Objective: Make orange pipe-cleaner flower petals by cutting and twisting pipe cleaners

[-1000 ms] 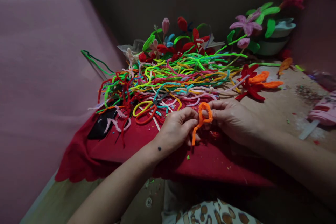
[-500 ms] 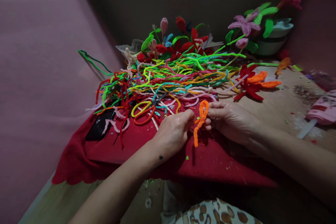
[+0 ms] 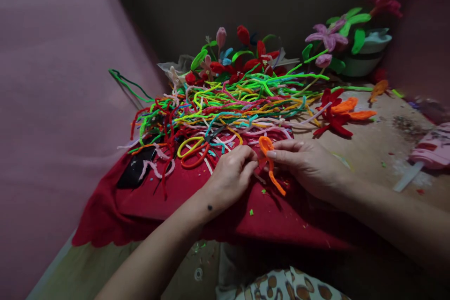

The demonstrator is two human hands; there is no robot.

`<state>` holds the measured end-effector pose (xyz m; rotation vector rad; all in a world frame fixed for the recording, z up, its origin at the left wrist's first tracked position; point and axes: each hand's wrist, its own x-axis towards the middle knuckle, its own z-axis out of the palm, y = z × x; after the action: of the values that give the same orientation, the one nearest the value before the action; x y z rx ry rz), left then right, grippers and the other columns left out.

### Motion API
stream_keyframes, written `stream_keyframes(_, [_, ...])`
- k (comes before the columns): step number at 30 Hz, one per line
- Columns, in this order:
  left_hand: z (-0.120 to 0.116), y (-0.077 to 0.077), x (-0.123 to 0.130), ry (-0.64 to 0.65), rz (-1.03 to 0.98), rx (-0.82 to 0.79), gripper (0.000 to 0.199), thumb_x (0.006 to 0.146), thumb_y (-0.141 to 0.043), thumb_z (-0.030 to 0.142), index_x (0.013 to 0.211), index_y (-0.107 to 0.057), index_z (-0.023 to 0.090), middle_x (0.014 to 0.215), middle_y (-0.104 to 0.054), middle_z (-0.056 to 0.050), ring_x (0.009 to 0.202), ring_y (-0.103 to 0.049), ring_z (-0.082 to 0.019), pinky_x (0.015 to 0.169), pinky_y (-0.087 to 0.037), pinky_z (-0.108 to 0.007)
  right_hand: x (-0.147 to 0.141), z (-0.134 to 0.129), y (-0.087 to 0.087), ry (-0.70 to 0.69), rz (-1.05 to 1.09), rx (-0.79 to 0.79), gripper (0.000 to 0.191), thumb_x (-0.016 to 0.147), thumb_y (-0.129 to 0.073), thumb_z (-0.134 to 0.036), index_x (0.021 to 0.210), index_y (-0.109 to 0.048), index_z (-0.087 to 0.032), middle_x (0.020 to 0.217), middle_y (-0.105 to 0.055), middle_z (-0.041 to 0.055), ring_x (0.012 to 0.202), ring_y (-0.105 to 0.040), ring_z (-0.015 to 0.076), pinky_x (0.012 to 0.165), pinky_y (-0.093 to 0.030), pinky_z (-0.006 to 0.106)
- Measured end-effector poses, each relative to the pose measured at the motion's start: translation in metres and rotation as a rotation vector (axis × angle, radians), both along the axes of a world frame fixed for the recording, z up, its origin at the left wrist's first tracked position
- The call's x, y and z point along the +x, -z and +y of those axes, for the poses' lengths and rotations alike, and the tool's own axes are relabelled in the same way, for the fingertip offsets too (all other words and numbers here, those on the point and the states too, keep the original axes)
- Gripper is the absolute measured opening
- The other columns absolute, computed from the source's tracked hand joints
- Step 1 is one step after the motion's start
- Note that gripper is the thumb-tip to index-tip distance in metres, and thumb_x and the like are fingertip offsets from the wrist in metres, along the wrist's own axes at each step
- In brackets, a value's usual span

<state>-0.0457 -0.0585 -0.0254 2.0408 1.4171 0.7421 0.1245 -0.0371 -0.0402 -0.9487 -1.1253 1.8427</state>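
Note:
An orange fuzzy stem (image 3: pixel 276 183), bent into a loop at the top with a tail hanging down to the right, is between my hands over the red cloth. My right hand (image 3: pixel 304 161) pinches it from the right, thumb on the loop. Closed fingers of my left hand (image 3: pixel 234 171) meet its left side; their tips are partly hidden, and a thin pale end shows just below them. Behind my hands lies a large tangle of coloured fuzzy stems (image 3: pixel 225 103). Scissors with yellow and red handles (image 3: pixel 193 153) rest at its front edge.
A black phone (image 3: pixel 135 168) lies at the left on the red cloth (image 3: pixel 168 206). Fuzzy flowers (image 3: pixel 242 61) stand behind the tangle. A red and orange flower (image 3: pixel 335 115) is at the right, a white pot (image 3: pixel 362 61) behind it, and a pink glue gun (image 3: pixel 431 150) farther right.
The orange stem has turned: its loop has tipped left and its tail now points down to the right. My right thumb has moved onto the loop.

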Motion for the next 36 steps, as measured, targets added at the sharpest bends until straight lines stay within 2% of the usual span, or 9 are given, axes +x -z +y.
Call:
stream_keyframes(4, [0.001, -0.013, 0.006, -0.036, -0.287, -0.129, 0.018, 0.081, -0.053, 0.030, 0.091, -0.059, 0.016, 0.082, -0.060, -0.002, 0.075, -0.054, -0.013, 0.068, -0.042, -0.024, 0.000, -0.004, -0.004, -0.012, -0.038, 0.000, 0.018, 0.068, -0.070, -0.032, 0.075, -0.069, -0.016, 0.064, -0.064, 0.0010, 0.052, -0.052, 0.0091, 0.051, -0.038, 0.022])
stream_keyframes(9, [0.002, -0.016, 0.014, -0.162, -0.436, -0.096, 0.015, 0.073, -0.063, 0.026, 0.064, -0.061, 0.014, 0.062, -0.055, 0.002, 0.057, -0.047, -0.008, 0.054, -0.039, -0.019, 0.000, -0.007, -0.003, -0.035, -0.069, -0.007, 0.019, 0.067, -0.070, -0.033, 0.074, -0.067, -0.016, 0.064, -0.065, 0.0028, 0.052, -0.054, 0.0122, 0.050, -0.039, 0.025])
stream_keyframes(13, [0.003, -0.016, 0.014, -0.157, -0.585, -0.263, 0.013, 0.071, -0.064, 0.028, 0.072, -0.060, 0.015, 0.059, -0.054, 0.004, 0.045, -0.043, -0.005, 0.043, -0.035, -0.018, 0.000, -0.006, -0.004, -0.061, -0.079, -0.033, 0.019, 0.066, -0.070, -0.033, 0.069, -0.066, -0.014, 0.059, -0.063, 0.0034, 0.049, -0.052, 0.0117, 0.048, -0.038, 0.025])
stream_keyframes(16, [0.005, -0.022, 0.011, -0.119, -0.533, -0.292, 0.015, 0.074, -0.060, 0.031, 0.078, -0.060, 0.016, 0.059, -0.054, 0.003, 0.043, -0.041, -0.005, 0.041, -0.032, -0.017, 0.001, -0.006, -0.008, -0.055, -0.208, 0.042, 0.020, 0.068, -0.067, -0.034, 0.067, -0.066, -0.014, 0.056, -0.061, 0.0020, 0.045, -0.047, 0.0093, 0.044, -0.033, 0.023])
stream_keyframes(21, [0.005, -0.035, 0.008, 0.001, -0.110, -0.018, 0.011, 0.076, -0.057, 0.022, 0.068, -0.061, 0.015, 0.060, -0.054, 0.002, 0.056, -0.045, -0.007, 0.053, -0.035, -0.018, 0.002, -0.007, -0.016, -0.010, -0.431, 0.336, 0.014, 0.070, -0.063, -0.027, 0.065, -0.068, -0.014, 0.053, -0.056, -0.0010, 0.048, -0.044, 0.0087, 0.045, -0.033, 0.021])
stream_keyframes(23, [0.004, -0.036, 0.008, 0.001, -0.060, 0.006, 0.012, 0.077, -0.054, 0.020, 0.067, -0.059, 0.015, 0.059, -0.052, 0.003, 0.055, -0.044, -0.007, 0.052, -0.034, -0.018, 0.002, -0.009, -0.018, -0.009, -0.432, 0.361, 0.015, 0.071, -0.062, -0.026, 0.063, -0.068, -0.015, 0.055, -0.058, -0.0004, 0.050, -0.046, 0.0096, 0.047, -0.035, 0.022])
stream_keyframes(28, [0.004, -0.034, 0.010, -0.037, -0.205, -0.071, 0.010, 0.077, -0.051, 0.019, 0.068, -0.054, 0.015, 0.057, -0.048, 0.004, 0.048, -0.039, -0.006, 0.048, -0.032, -0.018, 0.000, -0.012, -0.019, -0.055, -0.320, 0.151, 0.021, 0.070, -0.063, -0.032, 0.058, -0.063, -0.015, 0.047, -0.054, -0.0014, 0.039, -0.042, 0.0076, 0.038, -0.030, 0.021])
stream_keyframes(32, [0.009, -0.035, 0.009, -0.058, -0.227, -0.036, 0.009, 0.075, -0.056, 0.019, 0.067, -0.057, 0.014, 0.061, -0.052, 0.003, 0.054, -0.043, -0.006, 0.050, -0.034, -0.017, 0.000, -0.014, -0.019, -0.039, -0.292, 0.130, 0.021, 0.073, -0.060, -0.032, 0.060, -0.062, -0.016, 0.050, -0.056, -0.0011, 0.040, -0.043, 0.0077, 0.039, -0.033, 0.020])
stream_keyframes(36, [0.011, -0.033, 0.009, -0.056, -0.415, -0.319, 0.013, 0.074, -0.059, 0.027, 0.075, -0.058, 0.015, 0.055, -0.050, 0.004, 0.041, -0.039, -0.004, 0.040, -0.028, -0.017, 0.000, -0.015, -0.019, -0.051, -0.296, 0.197, 0.023, 0.077, -0.054, -0.033, 0.061, -0.061, -0.017, 0.057, -0.061, 0.0007, 0.044, -0.047, 0.0090, 0.042, -0.036, 0.021])
